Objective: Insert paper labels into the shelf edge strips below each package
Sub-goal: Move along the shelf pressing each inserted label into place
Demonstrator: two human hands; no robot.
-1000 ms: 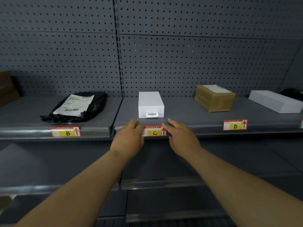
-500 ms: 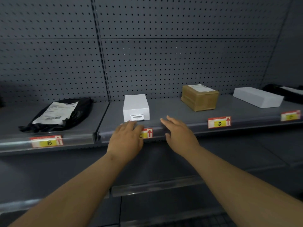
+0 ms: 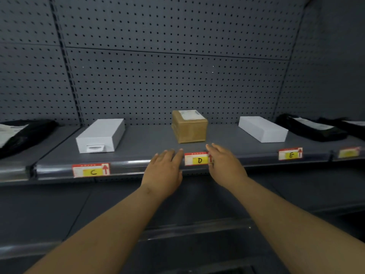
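A paper label marked D sits in the clear edge strip of the grey shelf, below a brown cardboard box. My left hand rests flat against the strip just left of that label, fingers apart, holding nothing. My right hand is at the label's right end and covers its red arrow; its fingers are spread too. A label marked C sits below a white box. A label marked E sits below another white box.
Black mailer bags lie at the far left and the far right, with one more label below the right one. A pegboard wall backs the shelf. Lower shelves run beneath my forearms.
Both hands left label C and moved right along the strip to either side of label D. The view swung right, so label B dropped out and label E came in.
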